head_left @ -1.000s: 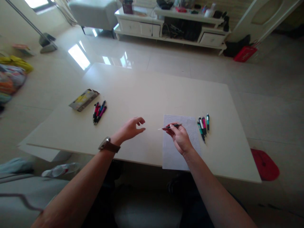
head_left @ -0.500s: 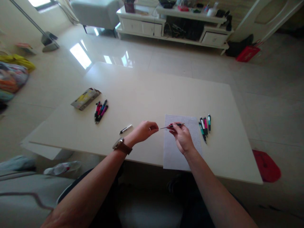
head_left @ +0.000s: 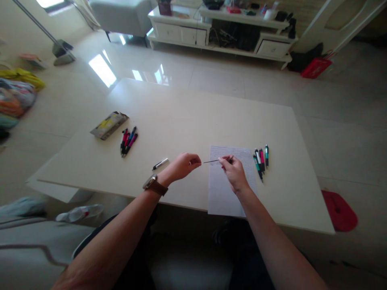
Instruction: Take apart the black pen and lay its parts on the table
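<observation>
My right hand [head_left: 235, 172] is closed on a thin dark pen part [head_left: 211, 161], which points left over the lined paper sheet [head_left: 224, 193]. My left hand [head_left: 183, 166], with a watch on its wrist, is pinched shut just left of that part's tip; I cannot make out what its fingertips hold. A short black-and-white pen piece [head_left: 160, 163] lies on the white table [head_left: 193, 117] beside my left wrist. Several pens [head_left: 260, 160] lie in a row right of the sheet. Another bunch of pens [head_left: 127, 141] lies at the left, next to a flat yellow-grey box [head_left: 109, 125].
The table's near edge runs just under my forearms. On the floor lie a red mat [head_left: 339, 210] at the right and a white shoe [head_left: 80, 212] at the left. A low white TV cabinet [head_left: 220, 32] stands across the room.
My left hand moved right and pinched shut by the tip of the part in my right hand. The black-and-white pen piece came into view on the table where that hand was.
</observation>
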Demonstrator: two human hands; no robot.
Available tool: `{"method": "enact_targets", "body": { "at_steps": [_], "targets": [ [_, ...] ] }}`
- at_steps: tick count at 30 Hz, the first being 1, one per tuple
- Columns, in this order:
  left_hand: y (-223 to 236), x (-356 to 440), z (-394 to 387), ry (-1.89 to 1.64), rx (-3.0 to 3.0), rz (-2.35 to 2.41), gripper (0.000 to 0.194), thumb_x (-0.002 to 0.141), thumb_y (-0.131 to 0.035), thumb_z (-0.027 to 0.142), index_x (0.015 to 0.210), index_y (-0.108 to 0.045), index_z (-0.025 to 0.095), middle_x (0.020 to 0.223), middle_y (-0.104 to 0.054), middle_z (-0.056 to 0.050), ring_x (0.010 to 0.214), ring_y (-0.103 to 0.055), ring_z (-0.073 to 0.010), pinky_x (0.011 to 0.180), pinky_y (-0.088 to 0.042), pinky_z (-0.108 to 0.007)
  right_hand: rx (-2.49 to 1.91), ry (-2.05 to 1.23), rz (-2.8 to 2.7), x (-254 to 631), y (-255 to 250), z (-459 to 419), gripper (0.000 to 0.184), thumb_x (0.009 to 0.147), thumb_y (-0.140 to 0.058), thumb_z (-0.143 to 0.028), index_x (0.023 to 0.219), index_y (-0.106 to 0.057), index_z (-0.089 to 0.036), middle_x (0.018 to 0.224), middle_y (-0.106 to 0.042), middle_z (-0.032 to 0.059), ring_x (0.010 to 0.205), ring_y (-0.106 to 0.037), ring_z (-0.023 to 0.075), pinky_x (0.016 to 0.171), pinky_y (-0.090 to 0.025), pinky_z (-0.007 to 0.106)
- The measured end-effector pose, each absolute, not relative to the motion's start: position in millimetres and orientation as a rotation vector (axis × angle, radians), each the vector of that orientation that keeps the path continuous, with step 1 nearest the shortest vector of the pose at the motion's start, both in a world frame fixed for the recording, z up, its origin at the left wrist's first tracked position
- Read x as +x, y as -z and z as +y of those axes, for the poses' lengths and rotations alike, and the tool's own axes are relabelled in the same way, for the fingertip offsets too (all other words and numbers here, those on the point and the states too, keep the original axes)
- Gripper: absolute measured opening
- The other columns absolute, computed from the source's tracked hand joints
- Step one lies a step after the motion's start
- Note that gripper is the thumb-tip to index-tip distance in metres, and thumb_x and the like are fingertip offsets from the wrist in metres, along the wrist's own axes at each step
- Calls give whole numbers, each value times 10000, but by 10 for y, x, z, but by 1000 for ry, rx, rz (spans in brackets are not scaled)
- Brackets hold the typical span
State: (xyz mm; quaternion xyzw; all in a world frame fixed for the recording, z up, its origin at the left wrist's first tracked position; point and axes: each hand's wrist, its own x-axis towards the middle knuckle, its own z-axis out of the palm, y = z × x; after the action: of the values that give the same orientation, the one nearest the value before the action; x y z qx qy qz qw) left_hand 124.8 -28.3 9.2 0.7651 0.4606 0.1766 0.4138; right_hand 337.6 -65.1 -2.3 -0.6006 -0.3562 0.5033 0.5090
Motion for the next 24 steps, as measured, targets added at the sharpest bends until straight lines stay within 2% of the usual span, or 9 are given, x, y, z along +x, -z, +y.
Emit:
{"method": "enact_targets", "body": {
  "at_steps": [8,11,13,15,20,24],
  "targets": [
    [-59,1030,-245,-349,1938,1214,203,900,-565,301,818,-696,170,732,-687,-25,650,-580,-128,622,-430,-261,-1454,-1104,-862,3420,42,-644,303,695,-801,-430,759,-631,-186,636,-623,12,589,-507,146,573,-393,285],
    [-22,969,-267,-399,1886,1218,222,881,-610,381,953,-676,181,877,-708,-42,688,-599,-130,632,-465,-262,-1477,-1134,-912,3396,51,-650,281,707,-785,-420,748,-639,-184,636,-634,18,579,-507,145,568,-383,285],
    [-13,995,-314,-431,1857,1172,319,843,-674,418,1068,-649,194,971,-711,-49,746,-622,-138,668,-493,-267,-1497,-1171,-968,3346,65,-669,261,722,-769,-411,746,-643,-184,633,-639,19,568,-503,144,563,-372,284],
    [-11,1064,-374,-450,1862,1098,343,836,-699,420,1102,-646,209,967,-711,-37,801,-637,-145,707,-502,-268,-1501,-1193,-1029,3286,77,-698,240,735,-758,-401,750,-647,-189,633,-644,17,562,-499,145,562,-364,284],
    [3,1251,-470,-504,1919,1013,124,900,-639,307,915,-695,198,844,-703,-16,757,-619,-130,700,-467,-250,-1497,-1287,-1189,3208,84,-761,213,748,-749,-384,741,-661,-190,646,-665,23,576,-502,151,582,-363,292],
    [9,1241,-442,-426,1983,1070,117,889,-620,236,836,-711,188,799,-704,-25,701,-594,-130,668,-434,-254,-1515,-1212,-1182,3256,90,-735,212,756,-731,-377,702,-644,-190,658,-659,29,617,-525,160,608,-373,299]
  ]
}}
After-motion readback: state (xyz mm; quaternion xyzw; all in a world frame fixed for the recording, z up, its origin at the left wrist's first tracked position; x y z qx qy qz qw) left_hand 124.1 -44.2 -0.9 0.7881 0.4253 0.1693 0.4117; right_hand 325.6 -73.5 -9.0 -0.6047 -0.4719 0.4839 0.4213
